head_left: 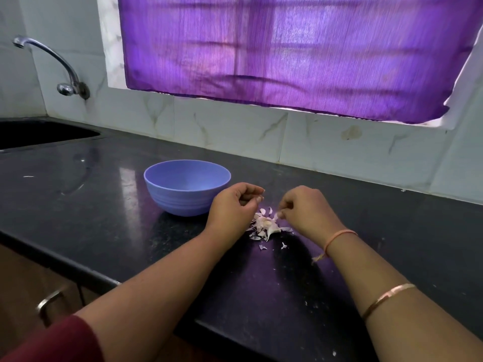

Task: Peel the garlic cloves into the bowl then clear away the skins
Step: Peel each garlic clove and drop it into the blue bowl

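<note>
Black stone desk [104,210]: found polished and speckled, with small white flecks scattered toward the near edge.
Blue bowl [187,189]: recorded upright on the desk, just left of the left hand; its floor was hidden by the near wall.
Garlic skins [262,226]: noted as a loose pale heap on the desk between the two hands, right of the bowl and apart from it; whether whole cloves lay among them could not be told.
Stray flakes [262,247]: seen on the desk just nearer than the heap.
Left hand [234,205]: held beside the heap, fingers curled inward and thumb brought to the forefinger; whether anything was gripped could not be told.
Right hand [307,207]: held at the heap's right with fingers curled; a pale scrap [277,216] was pinched at its fingertips, by the heap's upper edge.
Right forearm: an orange thread [339,235] and a metal bangle [386,299] were worn.
Surroundings: a sink [39,131] was set into the desk at far left, a tap [52,61] was fixed to the tiled wall above it, and a purple curtain [287,53] was hung across the window behind.
</note>
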Demonstrator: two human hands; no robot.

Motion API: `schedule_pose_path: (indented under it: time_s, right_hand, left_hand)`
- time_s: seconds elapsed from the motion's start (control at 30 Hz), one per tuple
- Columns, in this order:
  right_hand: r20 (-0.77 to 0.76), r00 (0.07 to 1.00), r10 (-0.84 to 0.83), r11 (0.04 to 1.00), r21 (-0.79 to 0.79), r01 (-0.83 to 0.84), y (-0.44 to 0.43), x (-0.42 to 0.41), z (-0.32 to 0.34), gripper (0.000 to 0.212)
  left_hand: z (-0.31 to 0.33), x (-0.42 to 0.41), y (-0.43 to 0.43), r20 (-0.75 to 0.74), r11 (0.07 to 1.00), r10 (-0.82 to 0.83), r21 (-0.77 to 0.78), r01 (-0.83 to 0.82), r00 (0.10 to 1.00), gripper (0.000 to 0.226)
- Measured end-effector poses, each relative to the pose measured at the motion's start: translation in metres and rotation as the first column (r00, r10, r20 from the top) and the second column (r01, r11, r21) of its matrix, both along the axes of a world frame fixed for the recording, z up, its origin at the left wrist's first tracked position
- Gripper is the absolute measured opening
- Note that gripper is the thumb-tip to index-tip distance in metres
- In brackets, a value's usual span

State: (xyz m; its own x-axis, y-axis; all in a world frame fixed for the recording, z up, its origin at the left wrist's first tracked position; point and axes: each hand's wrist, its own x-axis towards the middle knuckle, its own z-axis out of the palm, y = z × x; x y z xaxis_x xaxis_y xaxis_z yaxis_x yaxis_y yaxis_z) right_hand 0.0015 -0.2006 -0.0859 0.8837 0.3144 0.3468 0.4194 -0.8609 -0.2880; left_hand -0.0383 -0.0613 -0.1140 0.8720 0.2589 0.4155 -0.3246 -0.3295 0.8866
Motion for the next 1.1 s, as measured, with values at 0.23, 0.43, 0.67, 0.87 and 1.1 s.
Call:
schedule_pose_path:
  time_s: [0.23, 0.43, 0.67, 0.87, 1.1]
  right_hand:
    - [-0.220, 0.956, 0.195, 0.728, 0.685, 0.009, -0.003, -0.004, 0.005, 0.012]
    - [-0.274, 0.912, 0.305, 0.616, 0.787, 0.030, -0.002, -0.005, 0.006, 0.014]
    - [-0.287, 0.883, 0.371, 0.576, 0.817, 0.024, -0.003, -0.008, 0.006, 0.014]
    - [-0.291, 0.875, 0.388, 0.581, 0.814, 0.013, -0.006, -0.010, 0.006, 0.013]
    - [-0.314, 0.872, 0.376, 0.605, 0.796, 0.025, -0.007, -0.008, 0.004, 0.014]
  left_hand:
    - [0.000, 0.000, -0.001, -0.018, 0.999, -0.002, 0.048, 0.003, 1.000, 0.016]
    - [0.001, -0.002, -0.003, 0.008, 0.998, -0.027, 0.055, 0.027, 1.000, 0.014]
    - [0.002, -0.003, -0.003, -0.012, 0.996, -0.092, 0.001, 0.092, 0.996, 0.012]
    - [0.002, -0.003, -0.002, -0.019, 0.990, -0.136, -0.046, 0.135, 0.991, 0.014]
    - [0.003, -0.005, -0.002, -0.018, 0.994, -0.110, 0.027, 0.110, 0.994, 0.010]
